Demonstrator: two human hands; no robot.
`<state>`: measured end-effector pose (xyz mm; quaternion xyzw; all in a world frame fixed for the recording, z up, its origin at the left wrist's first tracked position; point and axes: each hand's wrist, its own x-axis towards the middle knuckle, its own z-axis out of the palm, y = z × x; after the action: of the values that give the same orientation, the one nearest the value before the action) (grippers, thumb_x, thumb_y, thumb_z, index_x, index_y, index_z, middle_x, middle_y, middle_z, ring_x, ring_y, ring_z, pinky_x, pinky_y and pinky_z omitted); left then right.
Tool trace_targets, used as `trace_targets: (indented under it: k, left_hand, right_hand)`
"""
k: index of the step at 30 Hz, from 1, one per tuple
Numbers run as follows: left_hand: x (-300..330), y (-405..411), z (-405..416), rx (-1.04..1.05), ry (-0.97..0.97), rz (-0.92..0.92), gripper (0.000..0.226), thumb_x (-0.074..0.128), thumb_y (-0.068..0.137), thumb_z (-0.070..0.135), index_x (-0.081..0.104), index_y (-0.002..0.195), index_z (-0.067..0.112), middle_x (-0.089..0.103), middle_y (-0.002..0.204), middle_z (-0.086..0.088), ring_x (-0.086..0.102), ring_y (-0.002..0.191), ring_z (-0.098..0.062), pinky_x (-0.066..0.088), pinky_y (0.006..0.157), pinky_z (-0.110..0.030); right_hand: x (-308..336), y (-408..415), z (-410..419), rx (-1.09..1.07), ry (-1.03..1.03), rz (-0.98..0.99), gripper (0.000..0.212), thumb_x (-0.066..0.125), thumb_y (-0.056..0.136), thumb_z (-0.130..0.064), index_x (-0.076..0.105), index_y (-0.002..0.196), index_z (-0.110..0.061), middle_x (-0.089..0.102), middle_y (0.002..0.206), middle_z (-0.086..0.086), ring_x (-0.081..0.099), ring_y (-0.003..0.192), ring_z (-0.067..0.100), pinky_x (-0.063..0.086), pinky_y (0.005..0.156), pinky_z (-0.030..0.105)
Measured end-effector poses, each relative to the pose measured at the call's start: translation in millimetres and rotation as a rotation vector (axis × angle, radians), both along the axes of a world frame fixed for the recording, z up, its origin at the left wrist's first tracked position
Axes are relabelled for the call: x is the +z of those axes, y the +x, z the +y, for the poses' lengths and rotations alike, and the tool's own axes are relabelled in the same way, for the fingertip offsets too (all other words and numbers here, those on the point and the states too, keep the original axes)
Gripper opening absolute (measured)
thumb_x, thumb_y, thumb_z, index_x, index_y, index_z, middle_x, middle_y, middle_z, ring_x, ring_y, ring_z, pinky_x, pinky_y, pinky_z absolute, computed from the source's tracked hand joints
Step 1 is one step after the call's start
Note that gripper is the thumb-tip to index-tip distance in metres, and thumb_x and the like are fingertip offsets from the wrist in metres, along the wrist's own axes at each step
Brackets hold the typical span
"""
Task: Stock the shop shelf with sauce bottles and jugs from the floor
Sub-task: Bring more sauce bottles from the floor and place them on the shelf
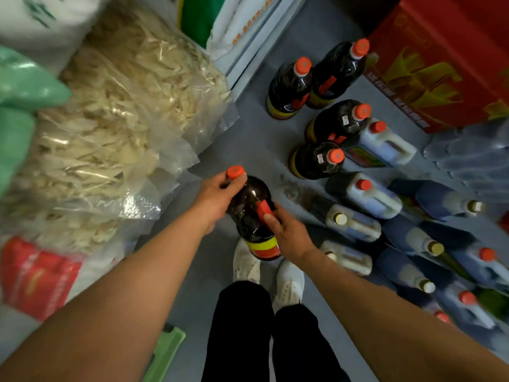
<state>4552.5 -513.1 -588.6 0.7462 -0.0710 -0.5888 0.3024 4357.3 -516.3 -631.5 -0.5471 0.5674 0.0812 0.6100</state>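
Both hands on one dark sauce bottle (249,213), held off the grey floor (248,139) above the person's white shoes (267,271). Left hand (217,197) grips the neck just under the orange cap (235,171), fingers curled round it. Right hand (289,232) holds the lower body near the yellow-red label, thumb on the red handle tab; fingers wrapped round the far side, mostly hidden. Bottle tilted, cap toward upper left.

Surroundings: four more dark bottles (316,159) with orange caps stand on the floor to the upper right, close together in a loose cluster. Right of and below them, a packed group of whitish jugs (366,194) with red or pale caps, touching one another, running to the right frame edge; blurred there. Red carton (440,67) top right, just behind the bottles. Left side crowded: large clear bag of pale dried strips (118,117) bulging toward the held bottle, green sack (19,106) at the left edge, red-white packet (38,277) lower left, white sacks (242,23) at top. Green plastic stool edge (165,351) by the left forearm.

Open floor: a narrow grey strip between the clear bag and the bottle cluster, running up toward the white sacks.
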Motion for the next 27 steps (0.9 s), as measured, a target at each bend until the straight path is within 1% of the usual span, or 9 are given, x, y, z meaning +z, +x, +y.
trace_targets:
  k: [3,6,9,11,13,17,22,25,27]
  left_hand:
    - [48.6,4.8,15.2,0.01,-0.033,0.039,0.02,0.068,0.09,0.043,0.063,0.108,0.038,0.068,0.109,0.006,0.066,0.104,-0.016,0.054,0.074,-0.031]
    - [83.6,9.8,32.8,-0.029,-0.104,0.098,0.066,0.081,0.069,0.046,0.056,0.129,0.038,0.064,0.125,-0.002,0.061,0.117,-0.022,0.053,0.085,-0.036]
    - [111.2,2.4,52.0,-0.039,-0.147,0.153,0.104,0.094,0.053,0.046,0.042,0.143,0.037,0.059,0.135,0.0,0.056,0.122,-0.019,0.049,0.098,-0.042]
    - [127.8,-11.8,67.3,-0.041,-0.192,0.178,0.115,0.093,0.041,0.049,0.042,0.143,0.029,0.06,0.135,0.002,0.057,0.123,-0.016,0.046,0.103,-0.039]
    - [146.1,-28.0,79.9,-0.014,-0.235,0.18,0.122,0.094,0.034,0.05,0.045,0.142,0.02,0.064,0.132,0.0,0.059,0.122,-0.015,0.046,0.103,-0.034]
    - [209.4,-46.4,100.6,0.015,-0.309,0.184,0.099,0.089,0.048,0.037,0.051,0.137,0.018,0.069,0.124,-0.001,0.064,0.116,-0.017,0.05,0.095,-0.03]
    - [317.2,-82.7,131.5,0.154,-0.348,-0.021,0.079,0.087,0.041,0.048,0.06,0.114,0.033,0.071,0.117,0.004,0.066,0.111,-0.016,0.05,0.1,-0.036]
    - [380.6,-106.0,162.4,0.334,-0.408,-0.175,0.08,0.089,0.045,0.049,0.06,0.117,0.031,0.072,0.11,0.009,0.067,0.103,-0.009,0.053,0.088,-0.025]
    - [422.1,-113.5,183.5,0.43,-0.453,-0.247,0.061,0.092,0.059,0.034,0.061,0.112,0.032,0.071,0.104,0.013,0.067,0.096,-0.004,0.051,0.077,-0.016]
  right_hand:
    - [63.1,2.0,-1.0,-0.01,0.024,-0.01,0.042,0.049,0.101,-0.048,0.058,0.131,-0.02,0.067,0.12,0.004,0.061,0.115,0.02,0.047,0.104,0.044]
    - [113.0,-2.8,-1.5,-0.084,0.033,-0.05,0.039,0.046,0.103,-0.047,0.062,0.12,-0.016,0.068,0.112,0.002,0.062,0.111,0.017,0.049,0.1,0.036]
    - [152.1,-8.0,1.4,-0.124,0.068,-0.094,0.052,0.048,0.093,-0.066,0.065,0.11,-0.02,0.071,0.112,0.003,0.065,0.11,0.017,0.052,0.1,0.042]
    - [174.5,-11.9,5.6,-0.116,0.102,-0.125,0.069,0.051,0.078,-0.084,0.066,0.108,-0.023,0.072,0.113,0.005,0.067,0.11,0.022,0.053,0.099,0.052]
    - [194.1,-17.5,8.9,-0.127,0.146,-0.178,0.073,0.055,0.074,-0.085,0.068,0.11,-0.024,0.073,0.114,0.003,0.068,0.111,0.023,0.056,0.093,0.051]
    - [255.6,-33.5,14.2,-0.055,0.119,-0.244,0.049,0.044,0.098,-0.059,0.066,0.111,-0.017,0.072,0.11,-0.003,0.067,0.103,0.009,0.055,0.072,0.021]
    - [346.2,-51.2,26.2,0.085,0.013,-0.289,0.064,0.046,0.093,-0.068,0.066,0.108,-0.009,0.071,0.114,0.01,0.068,0.108,0.021,0.057,0.093,0.046]
    - [410.4,-49.9,37.3,0.183,-0.042,-0.374,0.06,0.044,0.1,-0.055,0.061,0.115,0.0,0.071,0.114,0.013,0.067,0.108,0.021,0.056,0.089,0.038]
    - [447.4,-42.3,47.6,0.267,-0.068,-0.432,0.049,0.046,0.102,-0.046,0.06,0.118,-0.001,0.071,0.112,0.014,0.067,0.107,0.02,0.056,0.086,0.037]
